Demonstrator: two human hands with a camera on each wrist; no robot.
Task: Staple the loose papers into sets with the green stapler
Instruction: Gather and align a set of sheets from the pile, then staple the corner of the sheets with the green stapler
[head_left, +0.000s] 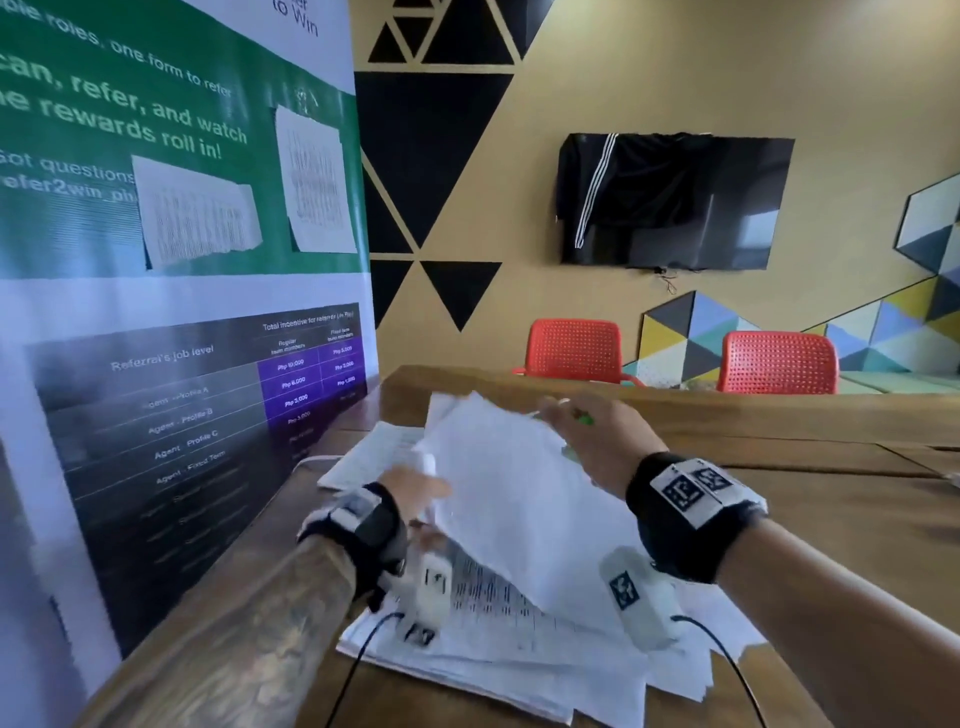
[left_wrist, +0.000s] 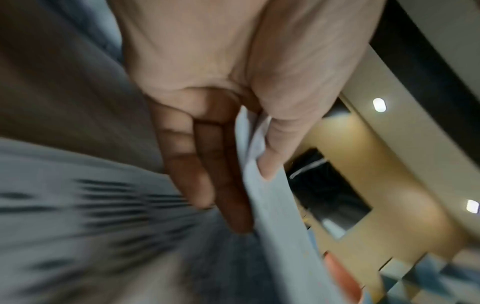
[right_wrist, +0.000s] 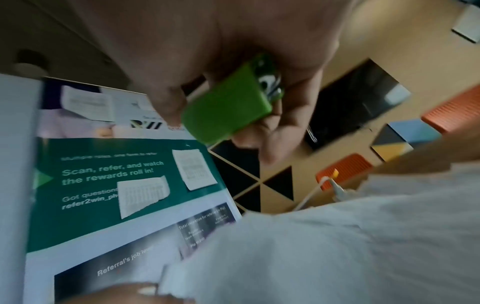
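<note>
Behind raised papers (head_left: 519, 483), seemingly printed sheets (head_left: 488, 597).

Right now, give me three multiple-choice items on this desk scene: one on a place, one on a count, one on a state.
1. Where is the small green plastic stapler?
A. on the wooden table
B. in the right hand
C. on a chair

2. How many orange perforated plastic chairs stand behind the wooden table?
A. two
B. four
C. none

3. What is the left hand doing?
A. hanging idle
B. pressing the table
C. pinching a lifted white paper sheet

Answers:
1 B, the right hand curls round it.
2 A, two chair backs show.
3 C, thumb and fingers clamp the sheet's edge.
</note>
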